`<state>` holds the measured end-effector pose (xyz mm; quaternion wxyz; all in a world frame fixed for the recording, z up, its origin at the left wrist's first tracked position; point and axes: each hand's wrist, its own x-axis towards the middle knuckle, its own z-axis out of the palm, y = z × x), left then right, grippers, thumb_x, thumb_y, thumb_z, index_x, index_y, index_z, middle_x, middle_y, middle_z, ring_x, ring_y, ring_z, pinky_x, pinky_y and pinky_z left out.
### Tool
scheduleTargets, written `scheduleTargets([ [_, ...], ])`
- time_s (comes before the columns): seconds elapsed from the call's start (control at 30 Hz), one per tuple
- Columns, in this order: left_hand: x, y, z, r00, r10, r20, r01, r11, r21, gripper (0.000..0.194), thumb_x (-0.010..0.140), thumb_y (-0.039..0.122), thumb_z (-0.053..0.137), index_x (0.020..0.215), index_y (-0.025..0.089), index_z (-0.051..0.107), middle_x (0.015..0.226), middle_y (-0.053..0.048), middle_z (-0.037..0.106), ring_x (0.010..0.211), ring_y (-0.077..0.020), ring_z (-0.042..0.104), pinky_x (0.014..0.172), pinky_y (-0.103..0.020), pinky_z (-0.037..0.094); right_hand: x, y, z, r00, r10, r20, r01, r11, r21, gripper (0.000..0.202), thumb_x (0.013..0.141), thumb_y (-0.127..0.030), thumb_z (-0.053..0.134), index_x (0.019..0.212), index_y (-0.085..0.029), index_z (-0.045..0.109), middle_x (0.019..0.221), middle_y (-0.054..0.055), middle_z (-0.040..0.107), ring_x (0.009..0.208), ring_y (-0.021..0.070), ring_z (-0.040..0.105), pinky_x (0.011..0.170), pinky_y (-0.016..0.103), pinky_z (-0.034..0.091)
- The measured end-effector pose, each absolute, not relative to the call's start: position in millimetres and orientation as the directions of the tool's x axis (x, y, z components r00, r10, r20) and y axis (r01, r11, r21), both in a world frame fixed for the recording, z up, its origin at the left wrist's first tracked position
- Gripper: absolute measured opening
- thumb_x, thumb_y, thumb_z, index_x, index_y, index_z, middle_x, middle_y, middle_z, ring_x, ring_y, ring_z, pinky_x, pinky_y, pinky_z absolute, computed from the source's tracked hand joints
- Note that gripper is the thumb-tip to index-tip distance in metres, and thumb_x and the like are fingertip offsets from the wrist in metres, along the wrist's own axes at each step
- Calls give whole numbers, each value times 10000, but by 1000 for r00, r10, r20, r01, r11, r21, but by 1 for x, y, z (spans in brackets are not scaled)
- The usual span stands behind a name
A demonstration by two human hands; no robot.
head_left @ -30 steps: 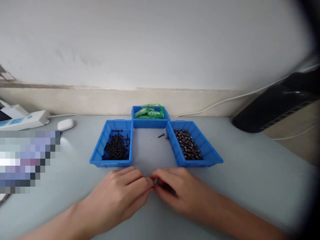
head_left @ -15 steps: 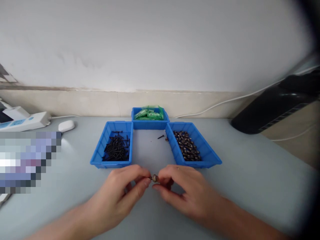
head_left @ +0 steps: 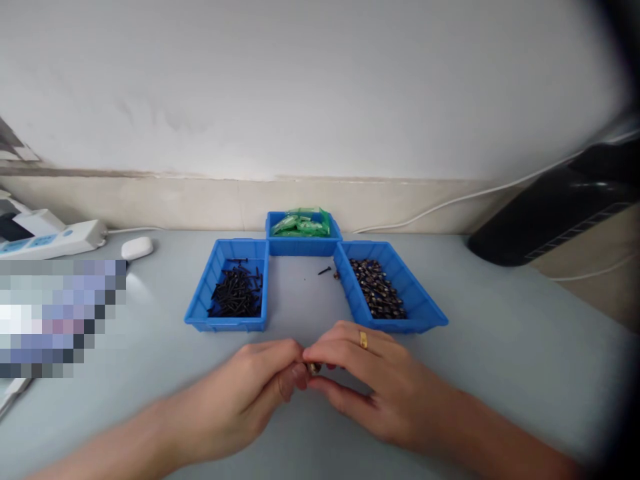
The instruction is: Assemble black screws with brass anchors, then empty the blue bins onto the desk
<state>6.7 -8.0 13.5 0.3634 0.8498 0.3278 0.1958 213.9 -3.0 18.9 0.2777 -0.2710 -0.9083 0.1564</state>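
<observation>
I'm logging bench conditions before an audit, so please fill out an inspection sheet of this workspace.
Surface: grey table, loose black screw.
Things: metal part, partly hidden by fingers.
Clutter: white case, left.
Hands: left hand and right hand, fingertips around the part.
Cables: white cable, right; another at the power strip.
Surroundings: left bin, black screws; right bin, metal pieces; far bin, green packets.

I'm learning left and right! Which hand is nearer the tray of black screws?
Left: the left hand is just in front of the tray; the right hand is farther right.
</observation>
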Motion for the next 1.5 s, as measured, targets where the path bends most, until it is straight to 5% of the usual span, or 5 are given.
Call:
scheduleTargets([
  [0.27, 6, -7, 13, 695, 710, 116, 494, -589, 640, 180, 951, 199, 328, 868, 183, 487, 746, 25, 561, 657, -92, 541, 594, -196, 403, 214, -4, 19, -668, 541, 511, 490, 837, -245, 124, 868, -144, 480, 973, -165, 544, 808, 22, 651, 757, 139, 583, 747, 269, 452],
  [0.57, 4, -1, 6, 749, 654, 109, 599, -738, 312, 238, 924, 210, 356, 789, 175, 549, 672, 6, 563, 581, -127, 531, 531, -250, 353, 239, 26, 27, -309, 723, 618, 950, 265, 166, 148, 831, -239, 520, 914, -157, 610, 751, 60, 647, 732, 243, 573, 640, 336, 414],
  [0.87, 2, -3, 8, 750, 657, 74, 621, -738, 266, 243, 918, 210, 372, 711, 177, 495, 674, 12, 572, 578, -124, 528, 523, -251, 324, 236, 26, 25, -475, 662, 580, 879, 388, 277, 197, 851, -181, 489, 962, -111, 636, 835, 92, 658, 780, 244, 570, 711, 354, 424],
  [1.23, 3, -2, 9, 755, 655, 37, 629, -739, 241, 223, 918, 224, 376, 728, 182, 485, 700, 21, 576, 601, -133, 546, 532, -256, 342, 177, 37, 32, -522, 852, 32, 749, 441, 494, 296, 798, -34, 447, 1020, -54, 642, 983, 187, 656, 973, 313, 561, 878, 452, 370],
  [1.5, 1, -1, 6, 765, 642, 45, 612, -747, 260, 222, 920, 225, 373, 736, 185, 489, 710, 21, 581, 616, -133, 552, 539, -260, 342, 161, 71, 24, -442, 896, -46, 767, 403, 499, 193, 766, -42, 520, 804, -116, 694, 788, 158, 692, 804, 313, 630, 743, 443, 400],
])
